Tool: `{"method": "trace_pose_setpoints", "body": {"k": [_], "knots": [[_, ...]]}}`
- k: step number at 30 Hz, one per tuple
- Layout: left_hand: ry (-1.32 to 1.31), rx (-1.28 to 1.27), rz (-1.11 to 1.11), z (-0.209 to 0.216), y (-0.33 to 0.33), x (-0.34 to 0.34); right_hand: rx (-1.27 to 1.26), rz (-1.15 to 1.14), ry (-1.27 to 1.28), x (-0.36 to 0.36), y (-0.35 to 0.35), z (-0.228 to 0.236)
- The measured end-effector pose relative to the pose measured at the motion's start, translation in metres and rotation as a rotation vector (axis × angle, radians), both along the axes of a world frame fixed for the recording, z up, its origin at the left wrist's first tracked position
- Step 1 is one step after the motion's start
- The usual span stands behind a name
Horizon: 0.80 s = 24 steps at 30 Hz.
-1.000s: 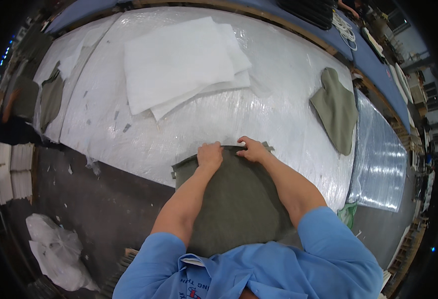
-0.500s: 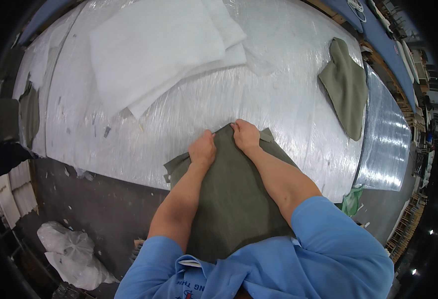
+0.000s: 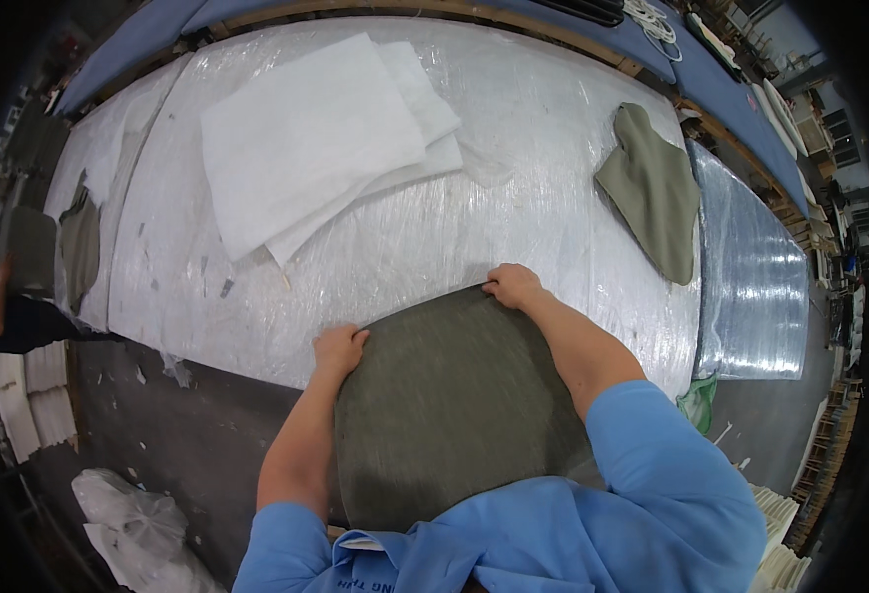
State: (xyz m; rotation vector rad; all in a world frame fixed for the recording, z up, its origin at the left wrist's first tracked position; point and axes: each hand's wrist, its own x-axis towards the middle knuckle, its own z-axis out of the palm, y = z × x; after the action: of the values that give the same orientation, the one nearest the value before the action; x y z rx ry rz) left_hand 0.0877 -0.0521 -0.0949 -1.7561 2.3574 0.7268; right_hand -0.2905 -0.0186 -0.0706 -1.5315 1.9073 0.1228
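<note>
An olive-green fabric piece, shaped like a cushion cover, spreads between my arms and against my front. My left hand grips its far left corner. At the far right corner, my right hand pinches the edge between thumb and fingers. The far edge runs fairly straight between the two hands, over the near side of the plastic-wrapped table. The near end of the fabric meets my blue shirt, and its underside is hidden.
White wadding sheets lie stacked toward the back left of the table. Another olive fabric piece rests at the right. Farther left, a person's arm shows beside more green fabric. A white plastic bag sits on the floor.
My hands have moved apart, the left one leftward and nearer to me. The fabric's far edge is now stretched wide, and the loose flaps at its sides no longer show.
</note>
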Motion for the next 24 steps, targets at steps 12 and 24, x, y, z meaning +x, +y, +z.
{"method": "trace_pose_setpoints", "body": {"k": [12,24], "knots": [[-0.037,-0.159,0.175,-0.016,-0.001,-0.013,-0.355,-0.299,-0.096,0.015,0.000,-0.052],[0.626,0.815,0.893,0.142,0.105,0.042,0.641,-0.529,-0.391,-0.042,0.069,0.150]]}}
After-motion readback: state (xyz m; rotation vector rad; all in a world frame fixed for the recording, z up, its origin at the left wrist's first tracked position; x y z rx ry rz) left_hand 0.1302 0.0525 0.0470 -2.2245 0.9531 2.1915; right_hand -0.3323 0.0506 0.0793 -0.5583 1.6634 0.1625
